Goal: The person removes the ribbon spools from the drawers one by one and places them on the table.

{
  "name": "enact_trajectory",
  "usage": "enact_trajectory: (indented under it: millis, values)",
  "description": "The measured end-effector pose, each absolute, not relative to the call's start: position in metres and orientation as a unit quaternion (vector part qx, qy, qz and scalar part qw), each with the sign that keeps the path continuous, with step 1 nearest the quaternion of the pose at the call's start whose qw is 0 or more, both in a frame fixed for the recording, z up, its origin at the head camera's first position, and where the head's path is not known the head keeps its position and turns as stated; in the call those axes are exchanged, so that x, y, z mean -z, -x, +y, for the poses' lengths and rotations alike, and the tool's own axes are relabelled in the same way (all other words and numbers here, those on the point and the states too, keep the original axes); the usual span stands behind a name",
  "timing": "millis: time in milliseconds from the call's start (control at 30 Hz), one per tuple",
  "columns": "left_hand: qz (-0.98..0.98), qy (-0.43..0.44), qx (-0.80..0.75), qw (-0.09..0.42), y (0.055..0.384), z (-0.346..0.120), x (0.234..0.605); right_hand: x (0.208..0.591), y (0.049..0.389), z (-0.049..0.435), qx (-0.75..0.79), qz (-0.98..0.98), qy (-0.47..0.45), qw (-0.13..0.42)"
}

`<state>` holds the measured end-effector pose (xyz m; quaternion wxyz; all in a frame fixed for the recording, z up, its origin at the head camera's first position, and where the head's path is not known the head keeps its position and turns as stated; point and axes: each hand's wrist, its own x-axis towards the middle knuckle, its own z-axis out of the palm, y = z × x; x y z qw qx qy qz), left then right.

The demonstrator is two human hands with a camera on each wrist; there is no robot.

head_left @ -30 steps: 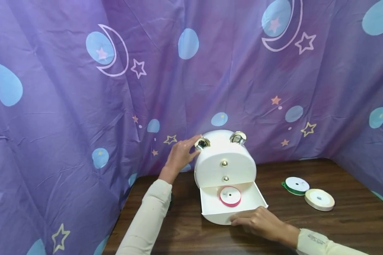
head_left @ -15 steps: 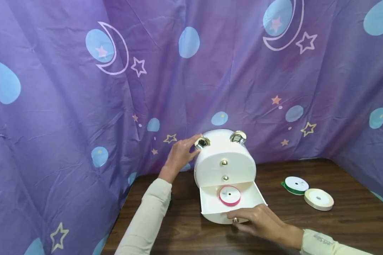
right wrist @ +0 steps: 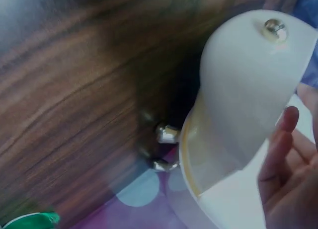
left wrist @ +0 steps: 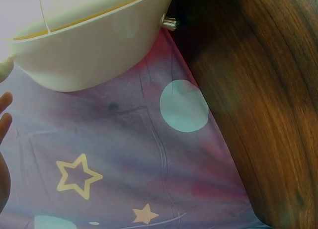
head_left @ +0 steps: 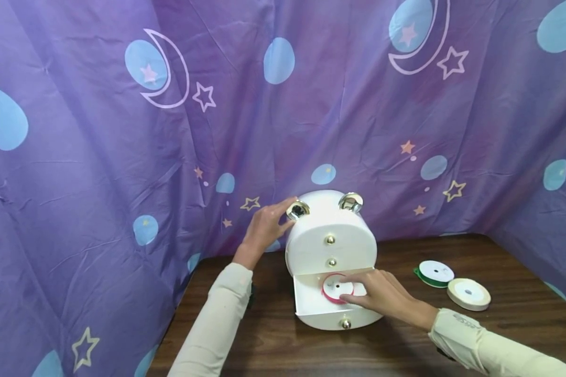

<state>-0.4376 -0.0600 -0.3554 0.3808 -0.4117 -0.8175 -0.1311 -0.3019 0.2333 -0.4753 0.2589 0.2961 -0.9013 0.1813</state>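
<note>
A white, round-topped drawer box (head_left: 311, 251) with gold ears and knobs stands on the table. Its lowest drawer (head_left: 306, 301) is pulled out, with a pink-edged ribbon spool (head_left: 330, 288) lying flat inside. My left hand (head_left: 264, 228) holds the box at its left gold ear (head_left: 298, 210), thumb and forefinger on either side. In the left wrist view only some fingertips (left wrist: 5, 114) show. My right hand (head_left: 389, 294) reaches over the drawer's right side, thumb and forefinger spread across the spool. Whether they touch it is unclear. The right wrist view shows the hand (right wrist: 290, 174) by the drawer front (right wrist: 248, 75).
A green ribbon spool (head_left: 436, 272) and a cream ribbon spool (head_left: 469, 294) lie side by side to the right on the dark wooden table (head_left: 283, 351). Behind the box hangs a purple curtain (head_left: 358, 120) printed with moons and stars.
My right hand has let go of the drawer's front knob and moved up and inward, over the spool. The left hand stays at the ear; the drawer remains pulled out.
</note>
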Motion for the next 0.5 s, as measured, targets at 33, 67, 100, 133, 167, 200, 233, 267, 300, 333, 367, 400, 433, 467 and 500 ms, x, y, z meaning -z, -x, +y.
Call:
enact_trajectory:
  millis: [33, 67, 100, 133, 167, 200, 233, 267, 300, 333, 367, 400, 433, 467, 500]
  values:
    - [-0.817, 0.412, 0.131, 0.381, 0.438, -0.060, 0.355, 0.477, 0.306, 0.233, -0.181, -0.906, -0.294, 0.245]
    - [-0.817, 0.413, 0.131, 0.381, 0.438, -0.061, 0.356, 0.478, 0.309, 0.232, -0.181, -0.910, -0.294, 0.230]
    - [-0.816, 0.414, 0.132, 0.381, 0.438, -0.061, 0.356, 0.480, 0.313, 0.230, -0.181, -0.913, -0.295, 0.217]
    - [-0.816, 0.415, 0.132, 0.381, 0.438, -0.061, 0.356, 0.482, 0.316, 0.229, -0.182, -0.914, -0.298, 0.206]
    - [-0.815, 0.416, 0.133, 0.381, 0.438, -0.062, 0.356, 0.483, 0.318, 0.228, -0.182, -0.915, -0.302, 0.195]
    - [-0.814, 0.417, 0.133, 0.381, 0.438, -0.062, 0.357, 0.484, 0.321, 0.226, -0.178, -0.916, -0.306, 0.190]
    - [-0.814, 0.417, 0.133, 0.381, 0.439, -0.062, 0.357, 0.485, 0.324, 0.225, -0.173, -0.916, -0.310, 0.187]
    - [-0.813, 0.418, 0.135, 0.382, 0.439, -0.063, 0.357, 0.486, 0.326, 0.223, -0.166, -0.917, -0.312, 0.187]
    - [-0.813, 0.418, 0.135, 0.382, 0.439, -0.063, 0.357, 0.487, 0.328, 0.222, -0.158, -0.917, -0.313, 0.192]
    - [-0.813, 0.419, 0.136, 0.382, 0.440, -0.063, 0.358, 0.488, 0.330, 0.222, -0.150, -0.917, -0.314, 0.195]
    - [-0.812, 0.419, 0.136, 0.382, 0.440, -0.063, 0.358, 0.490, 0.333, 0.221, -0.144, -0.917, -0.315, 0.199]
    - [-0.812, 0.419, 0.134, 0.383, 0.441, -0.063, 0.358, 0.491, 0.335, 0.220, -0.137, -0.916, -0.316, 0.205]
    - [-0.812, 0.419, 0.133, 0.383, 0.441, -0.062, 0.357, 0.493, 0.337, 0.220, -0.132, -0.917, -0.314, 0.208]
    - [-0.813, 0.419, 0.132, 0.383, 0.441, -0.062, 0.357, 0.494, 0.339, 0.220, -0.129, -0.917, -0.313, 0.212]
    - [-0.813, 0.418, 0.130, 0.383, 0.441, -0.062, 0.356, 0.496, 0.340, 0.220, -0.127, -0.916, -0.313, 0.215]
